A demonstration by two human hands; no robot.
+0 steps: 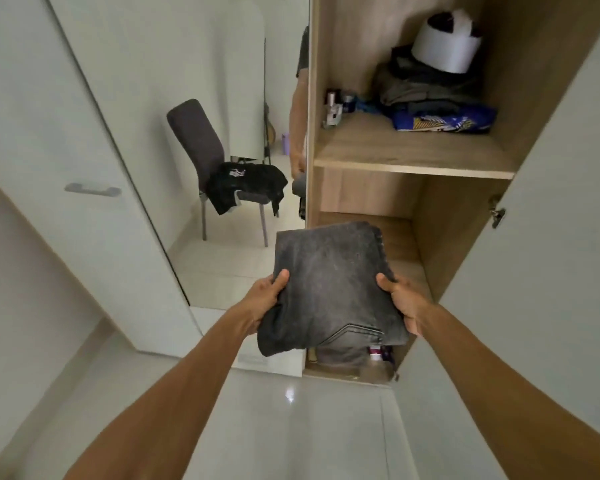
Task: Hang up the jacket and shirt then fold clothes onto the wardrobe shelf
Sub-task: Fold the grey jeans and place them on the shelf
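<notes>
Folded grey jeans (329, 289) held flat in front of the open wardrobe, long axis pointing into the lower shelf (404, 247). Left hand (262, 301) grips the left edge, right hand (404, 303) the right edge, thumbs on top, fingers curled under. Both hands equally near; far edge already over the shelf front.

Head-worn wide-angle camera looks forward and down, close before the open wardrobe (413, 157).
</notes>
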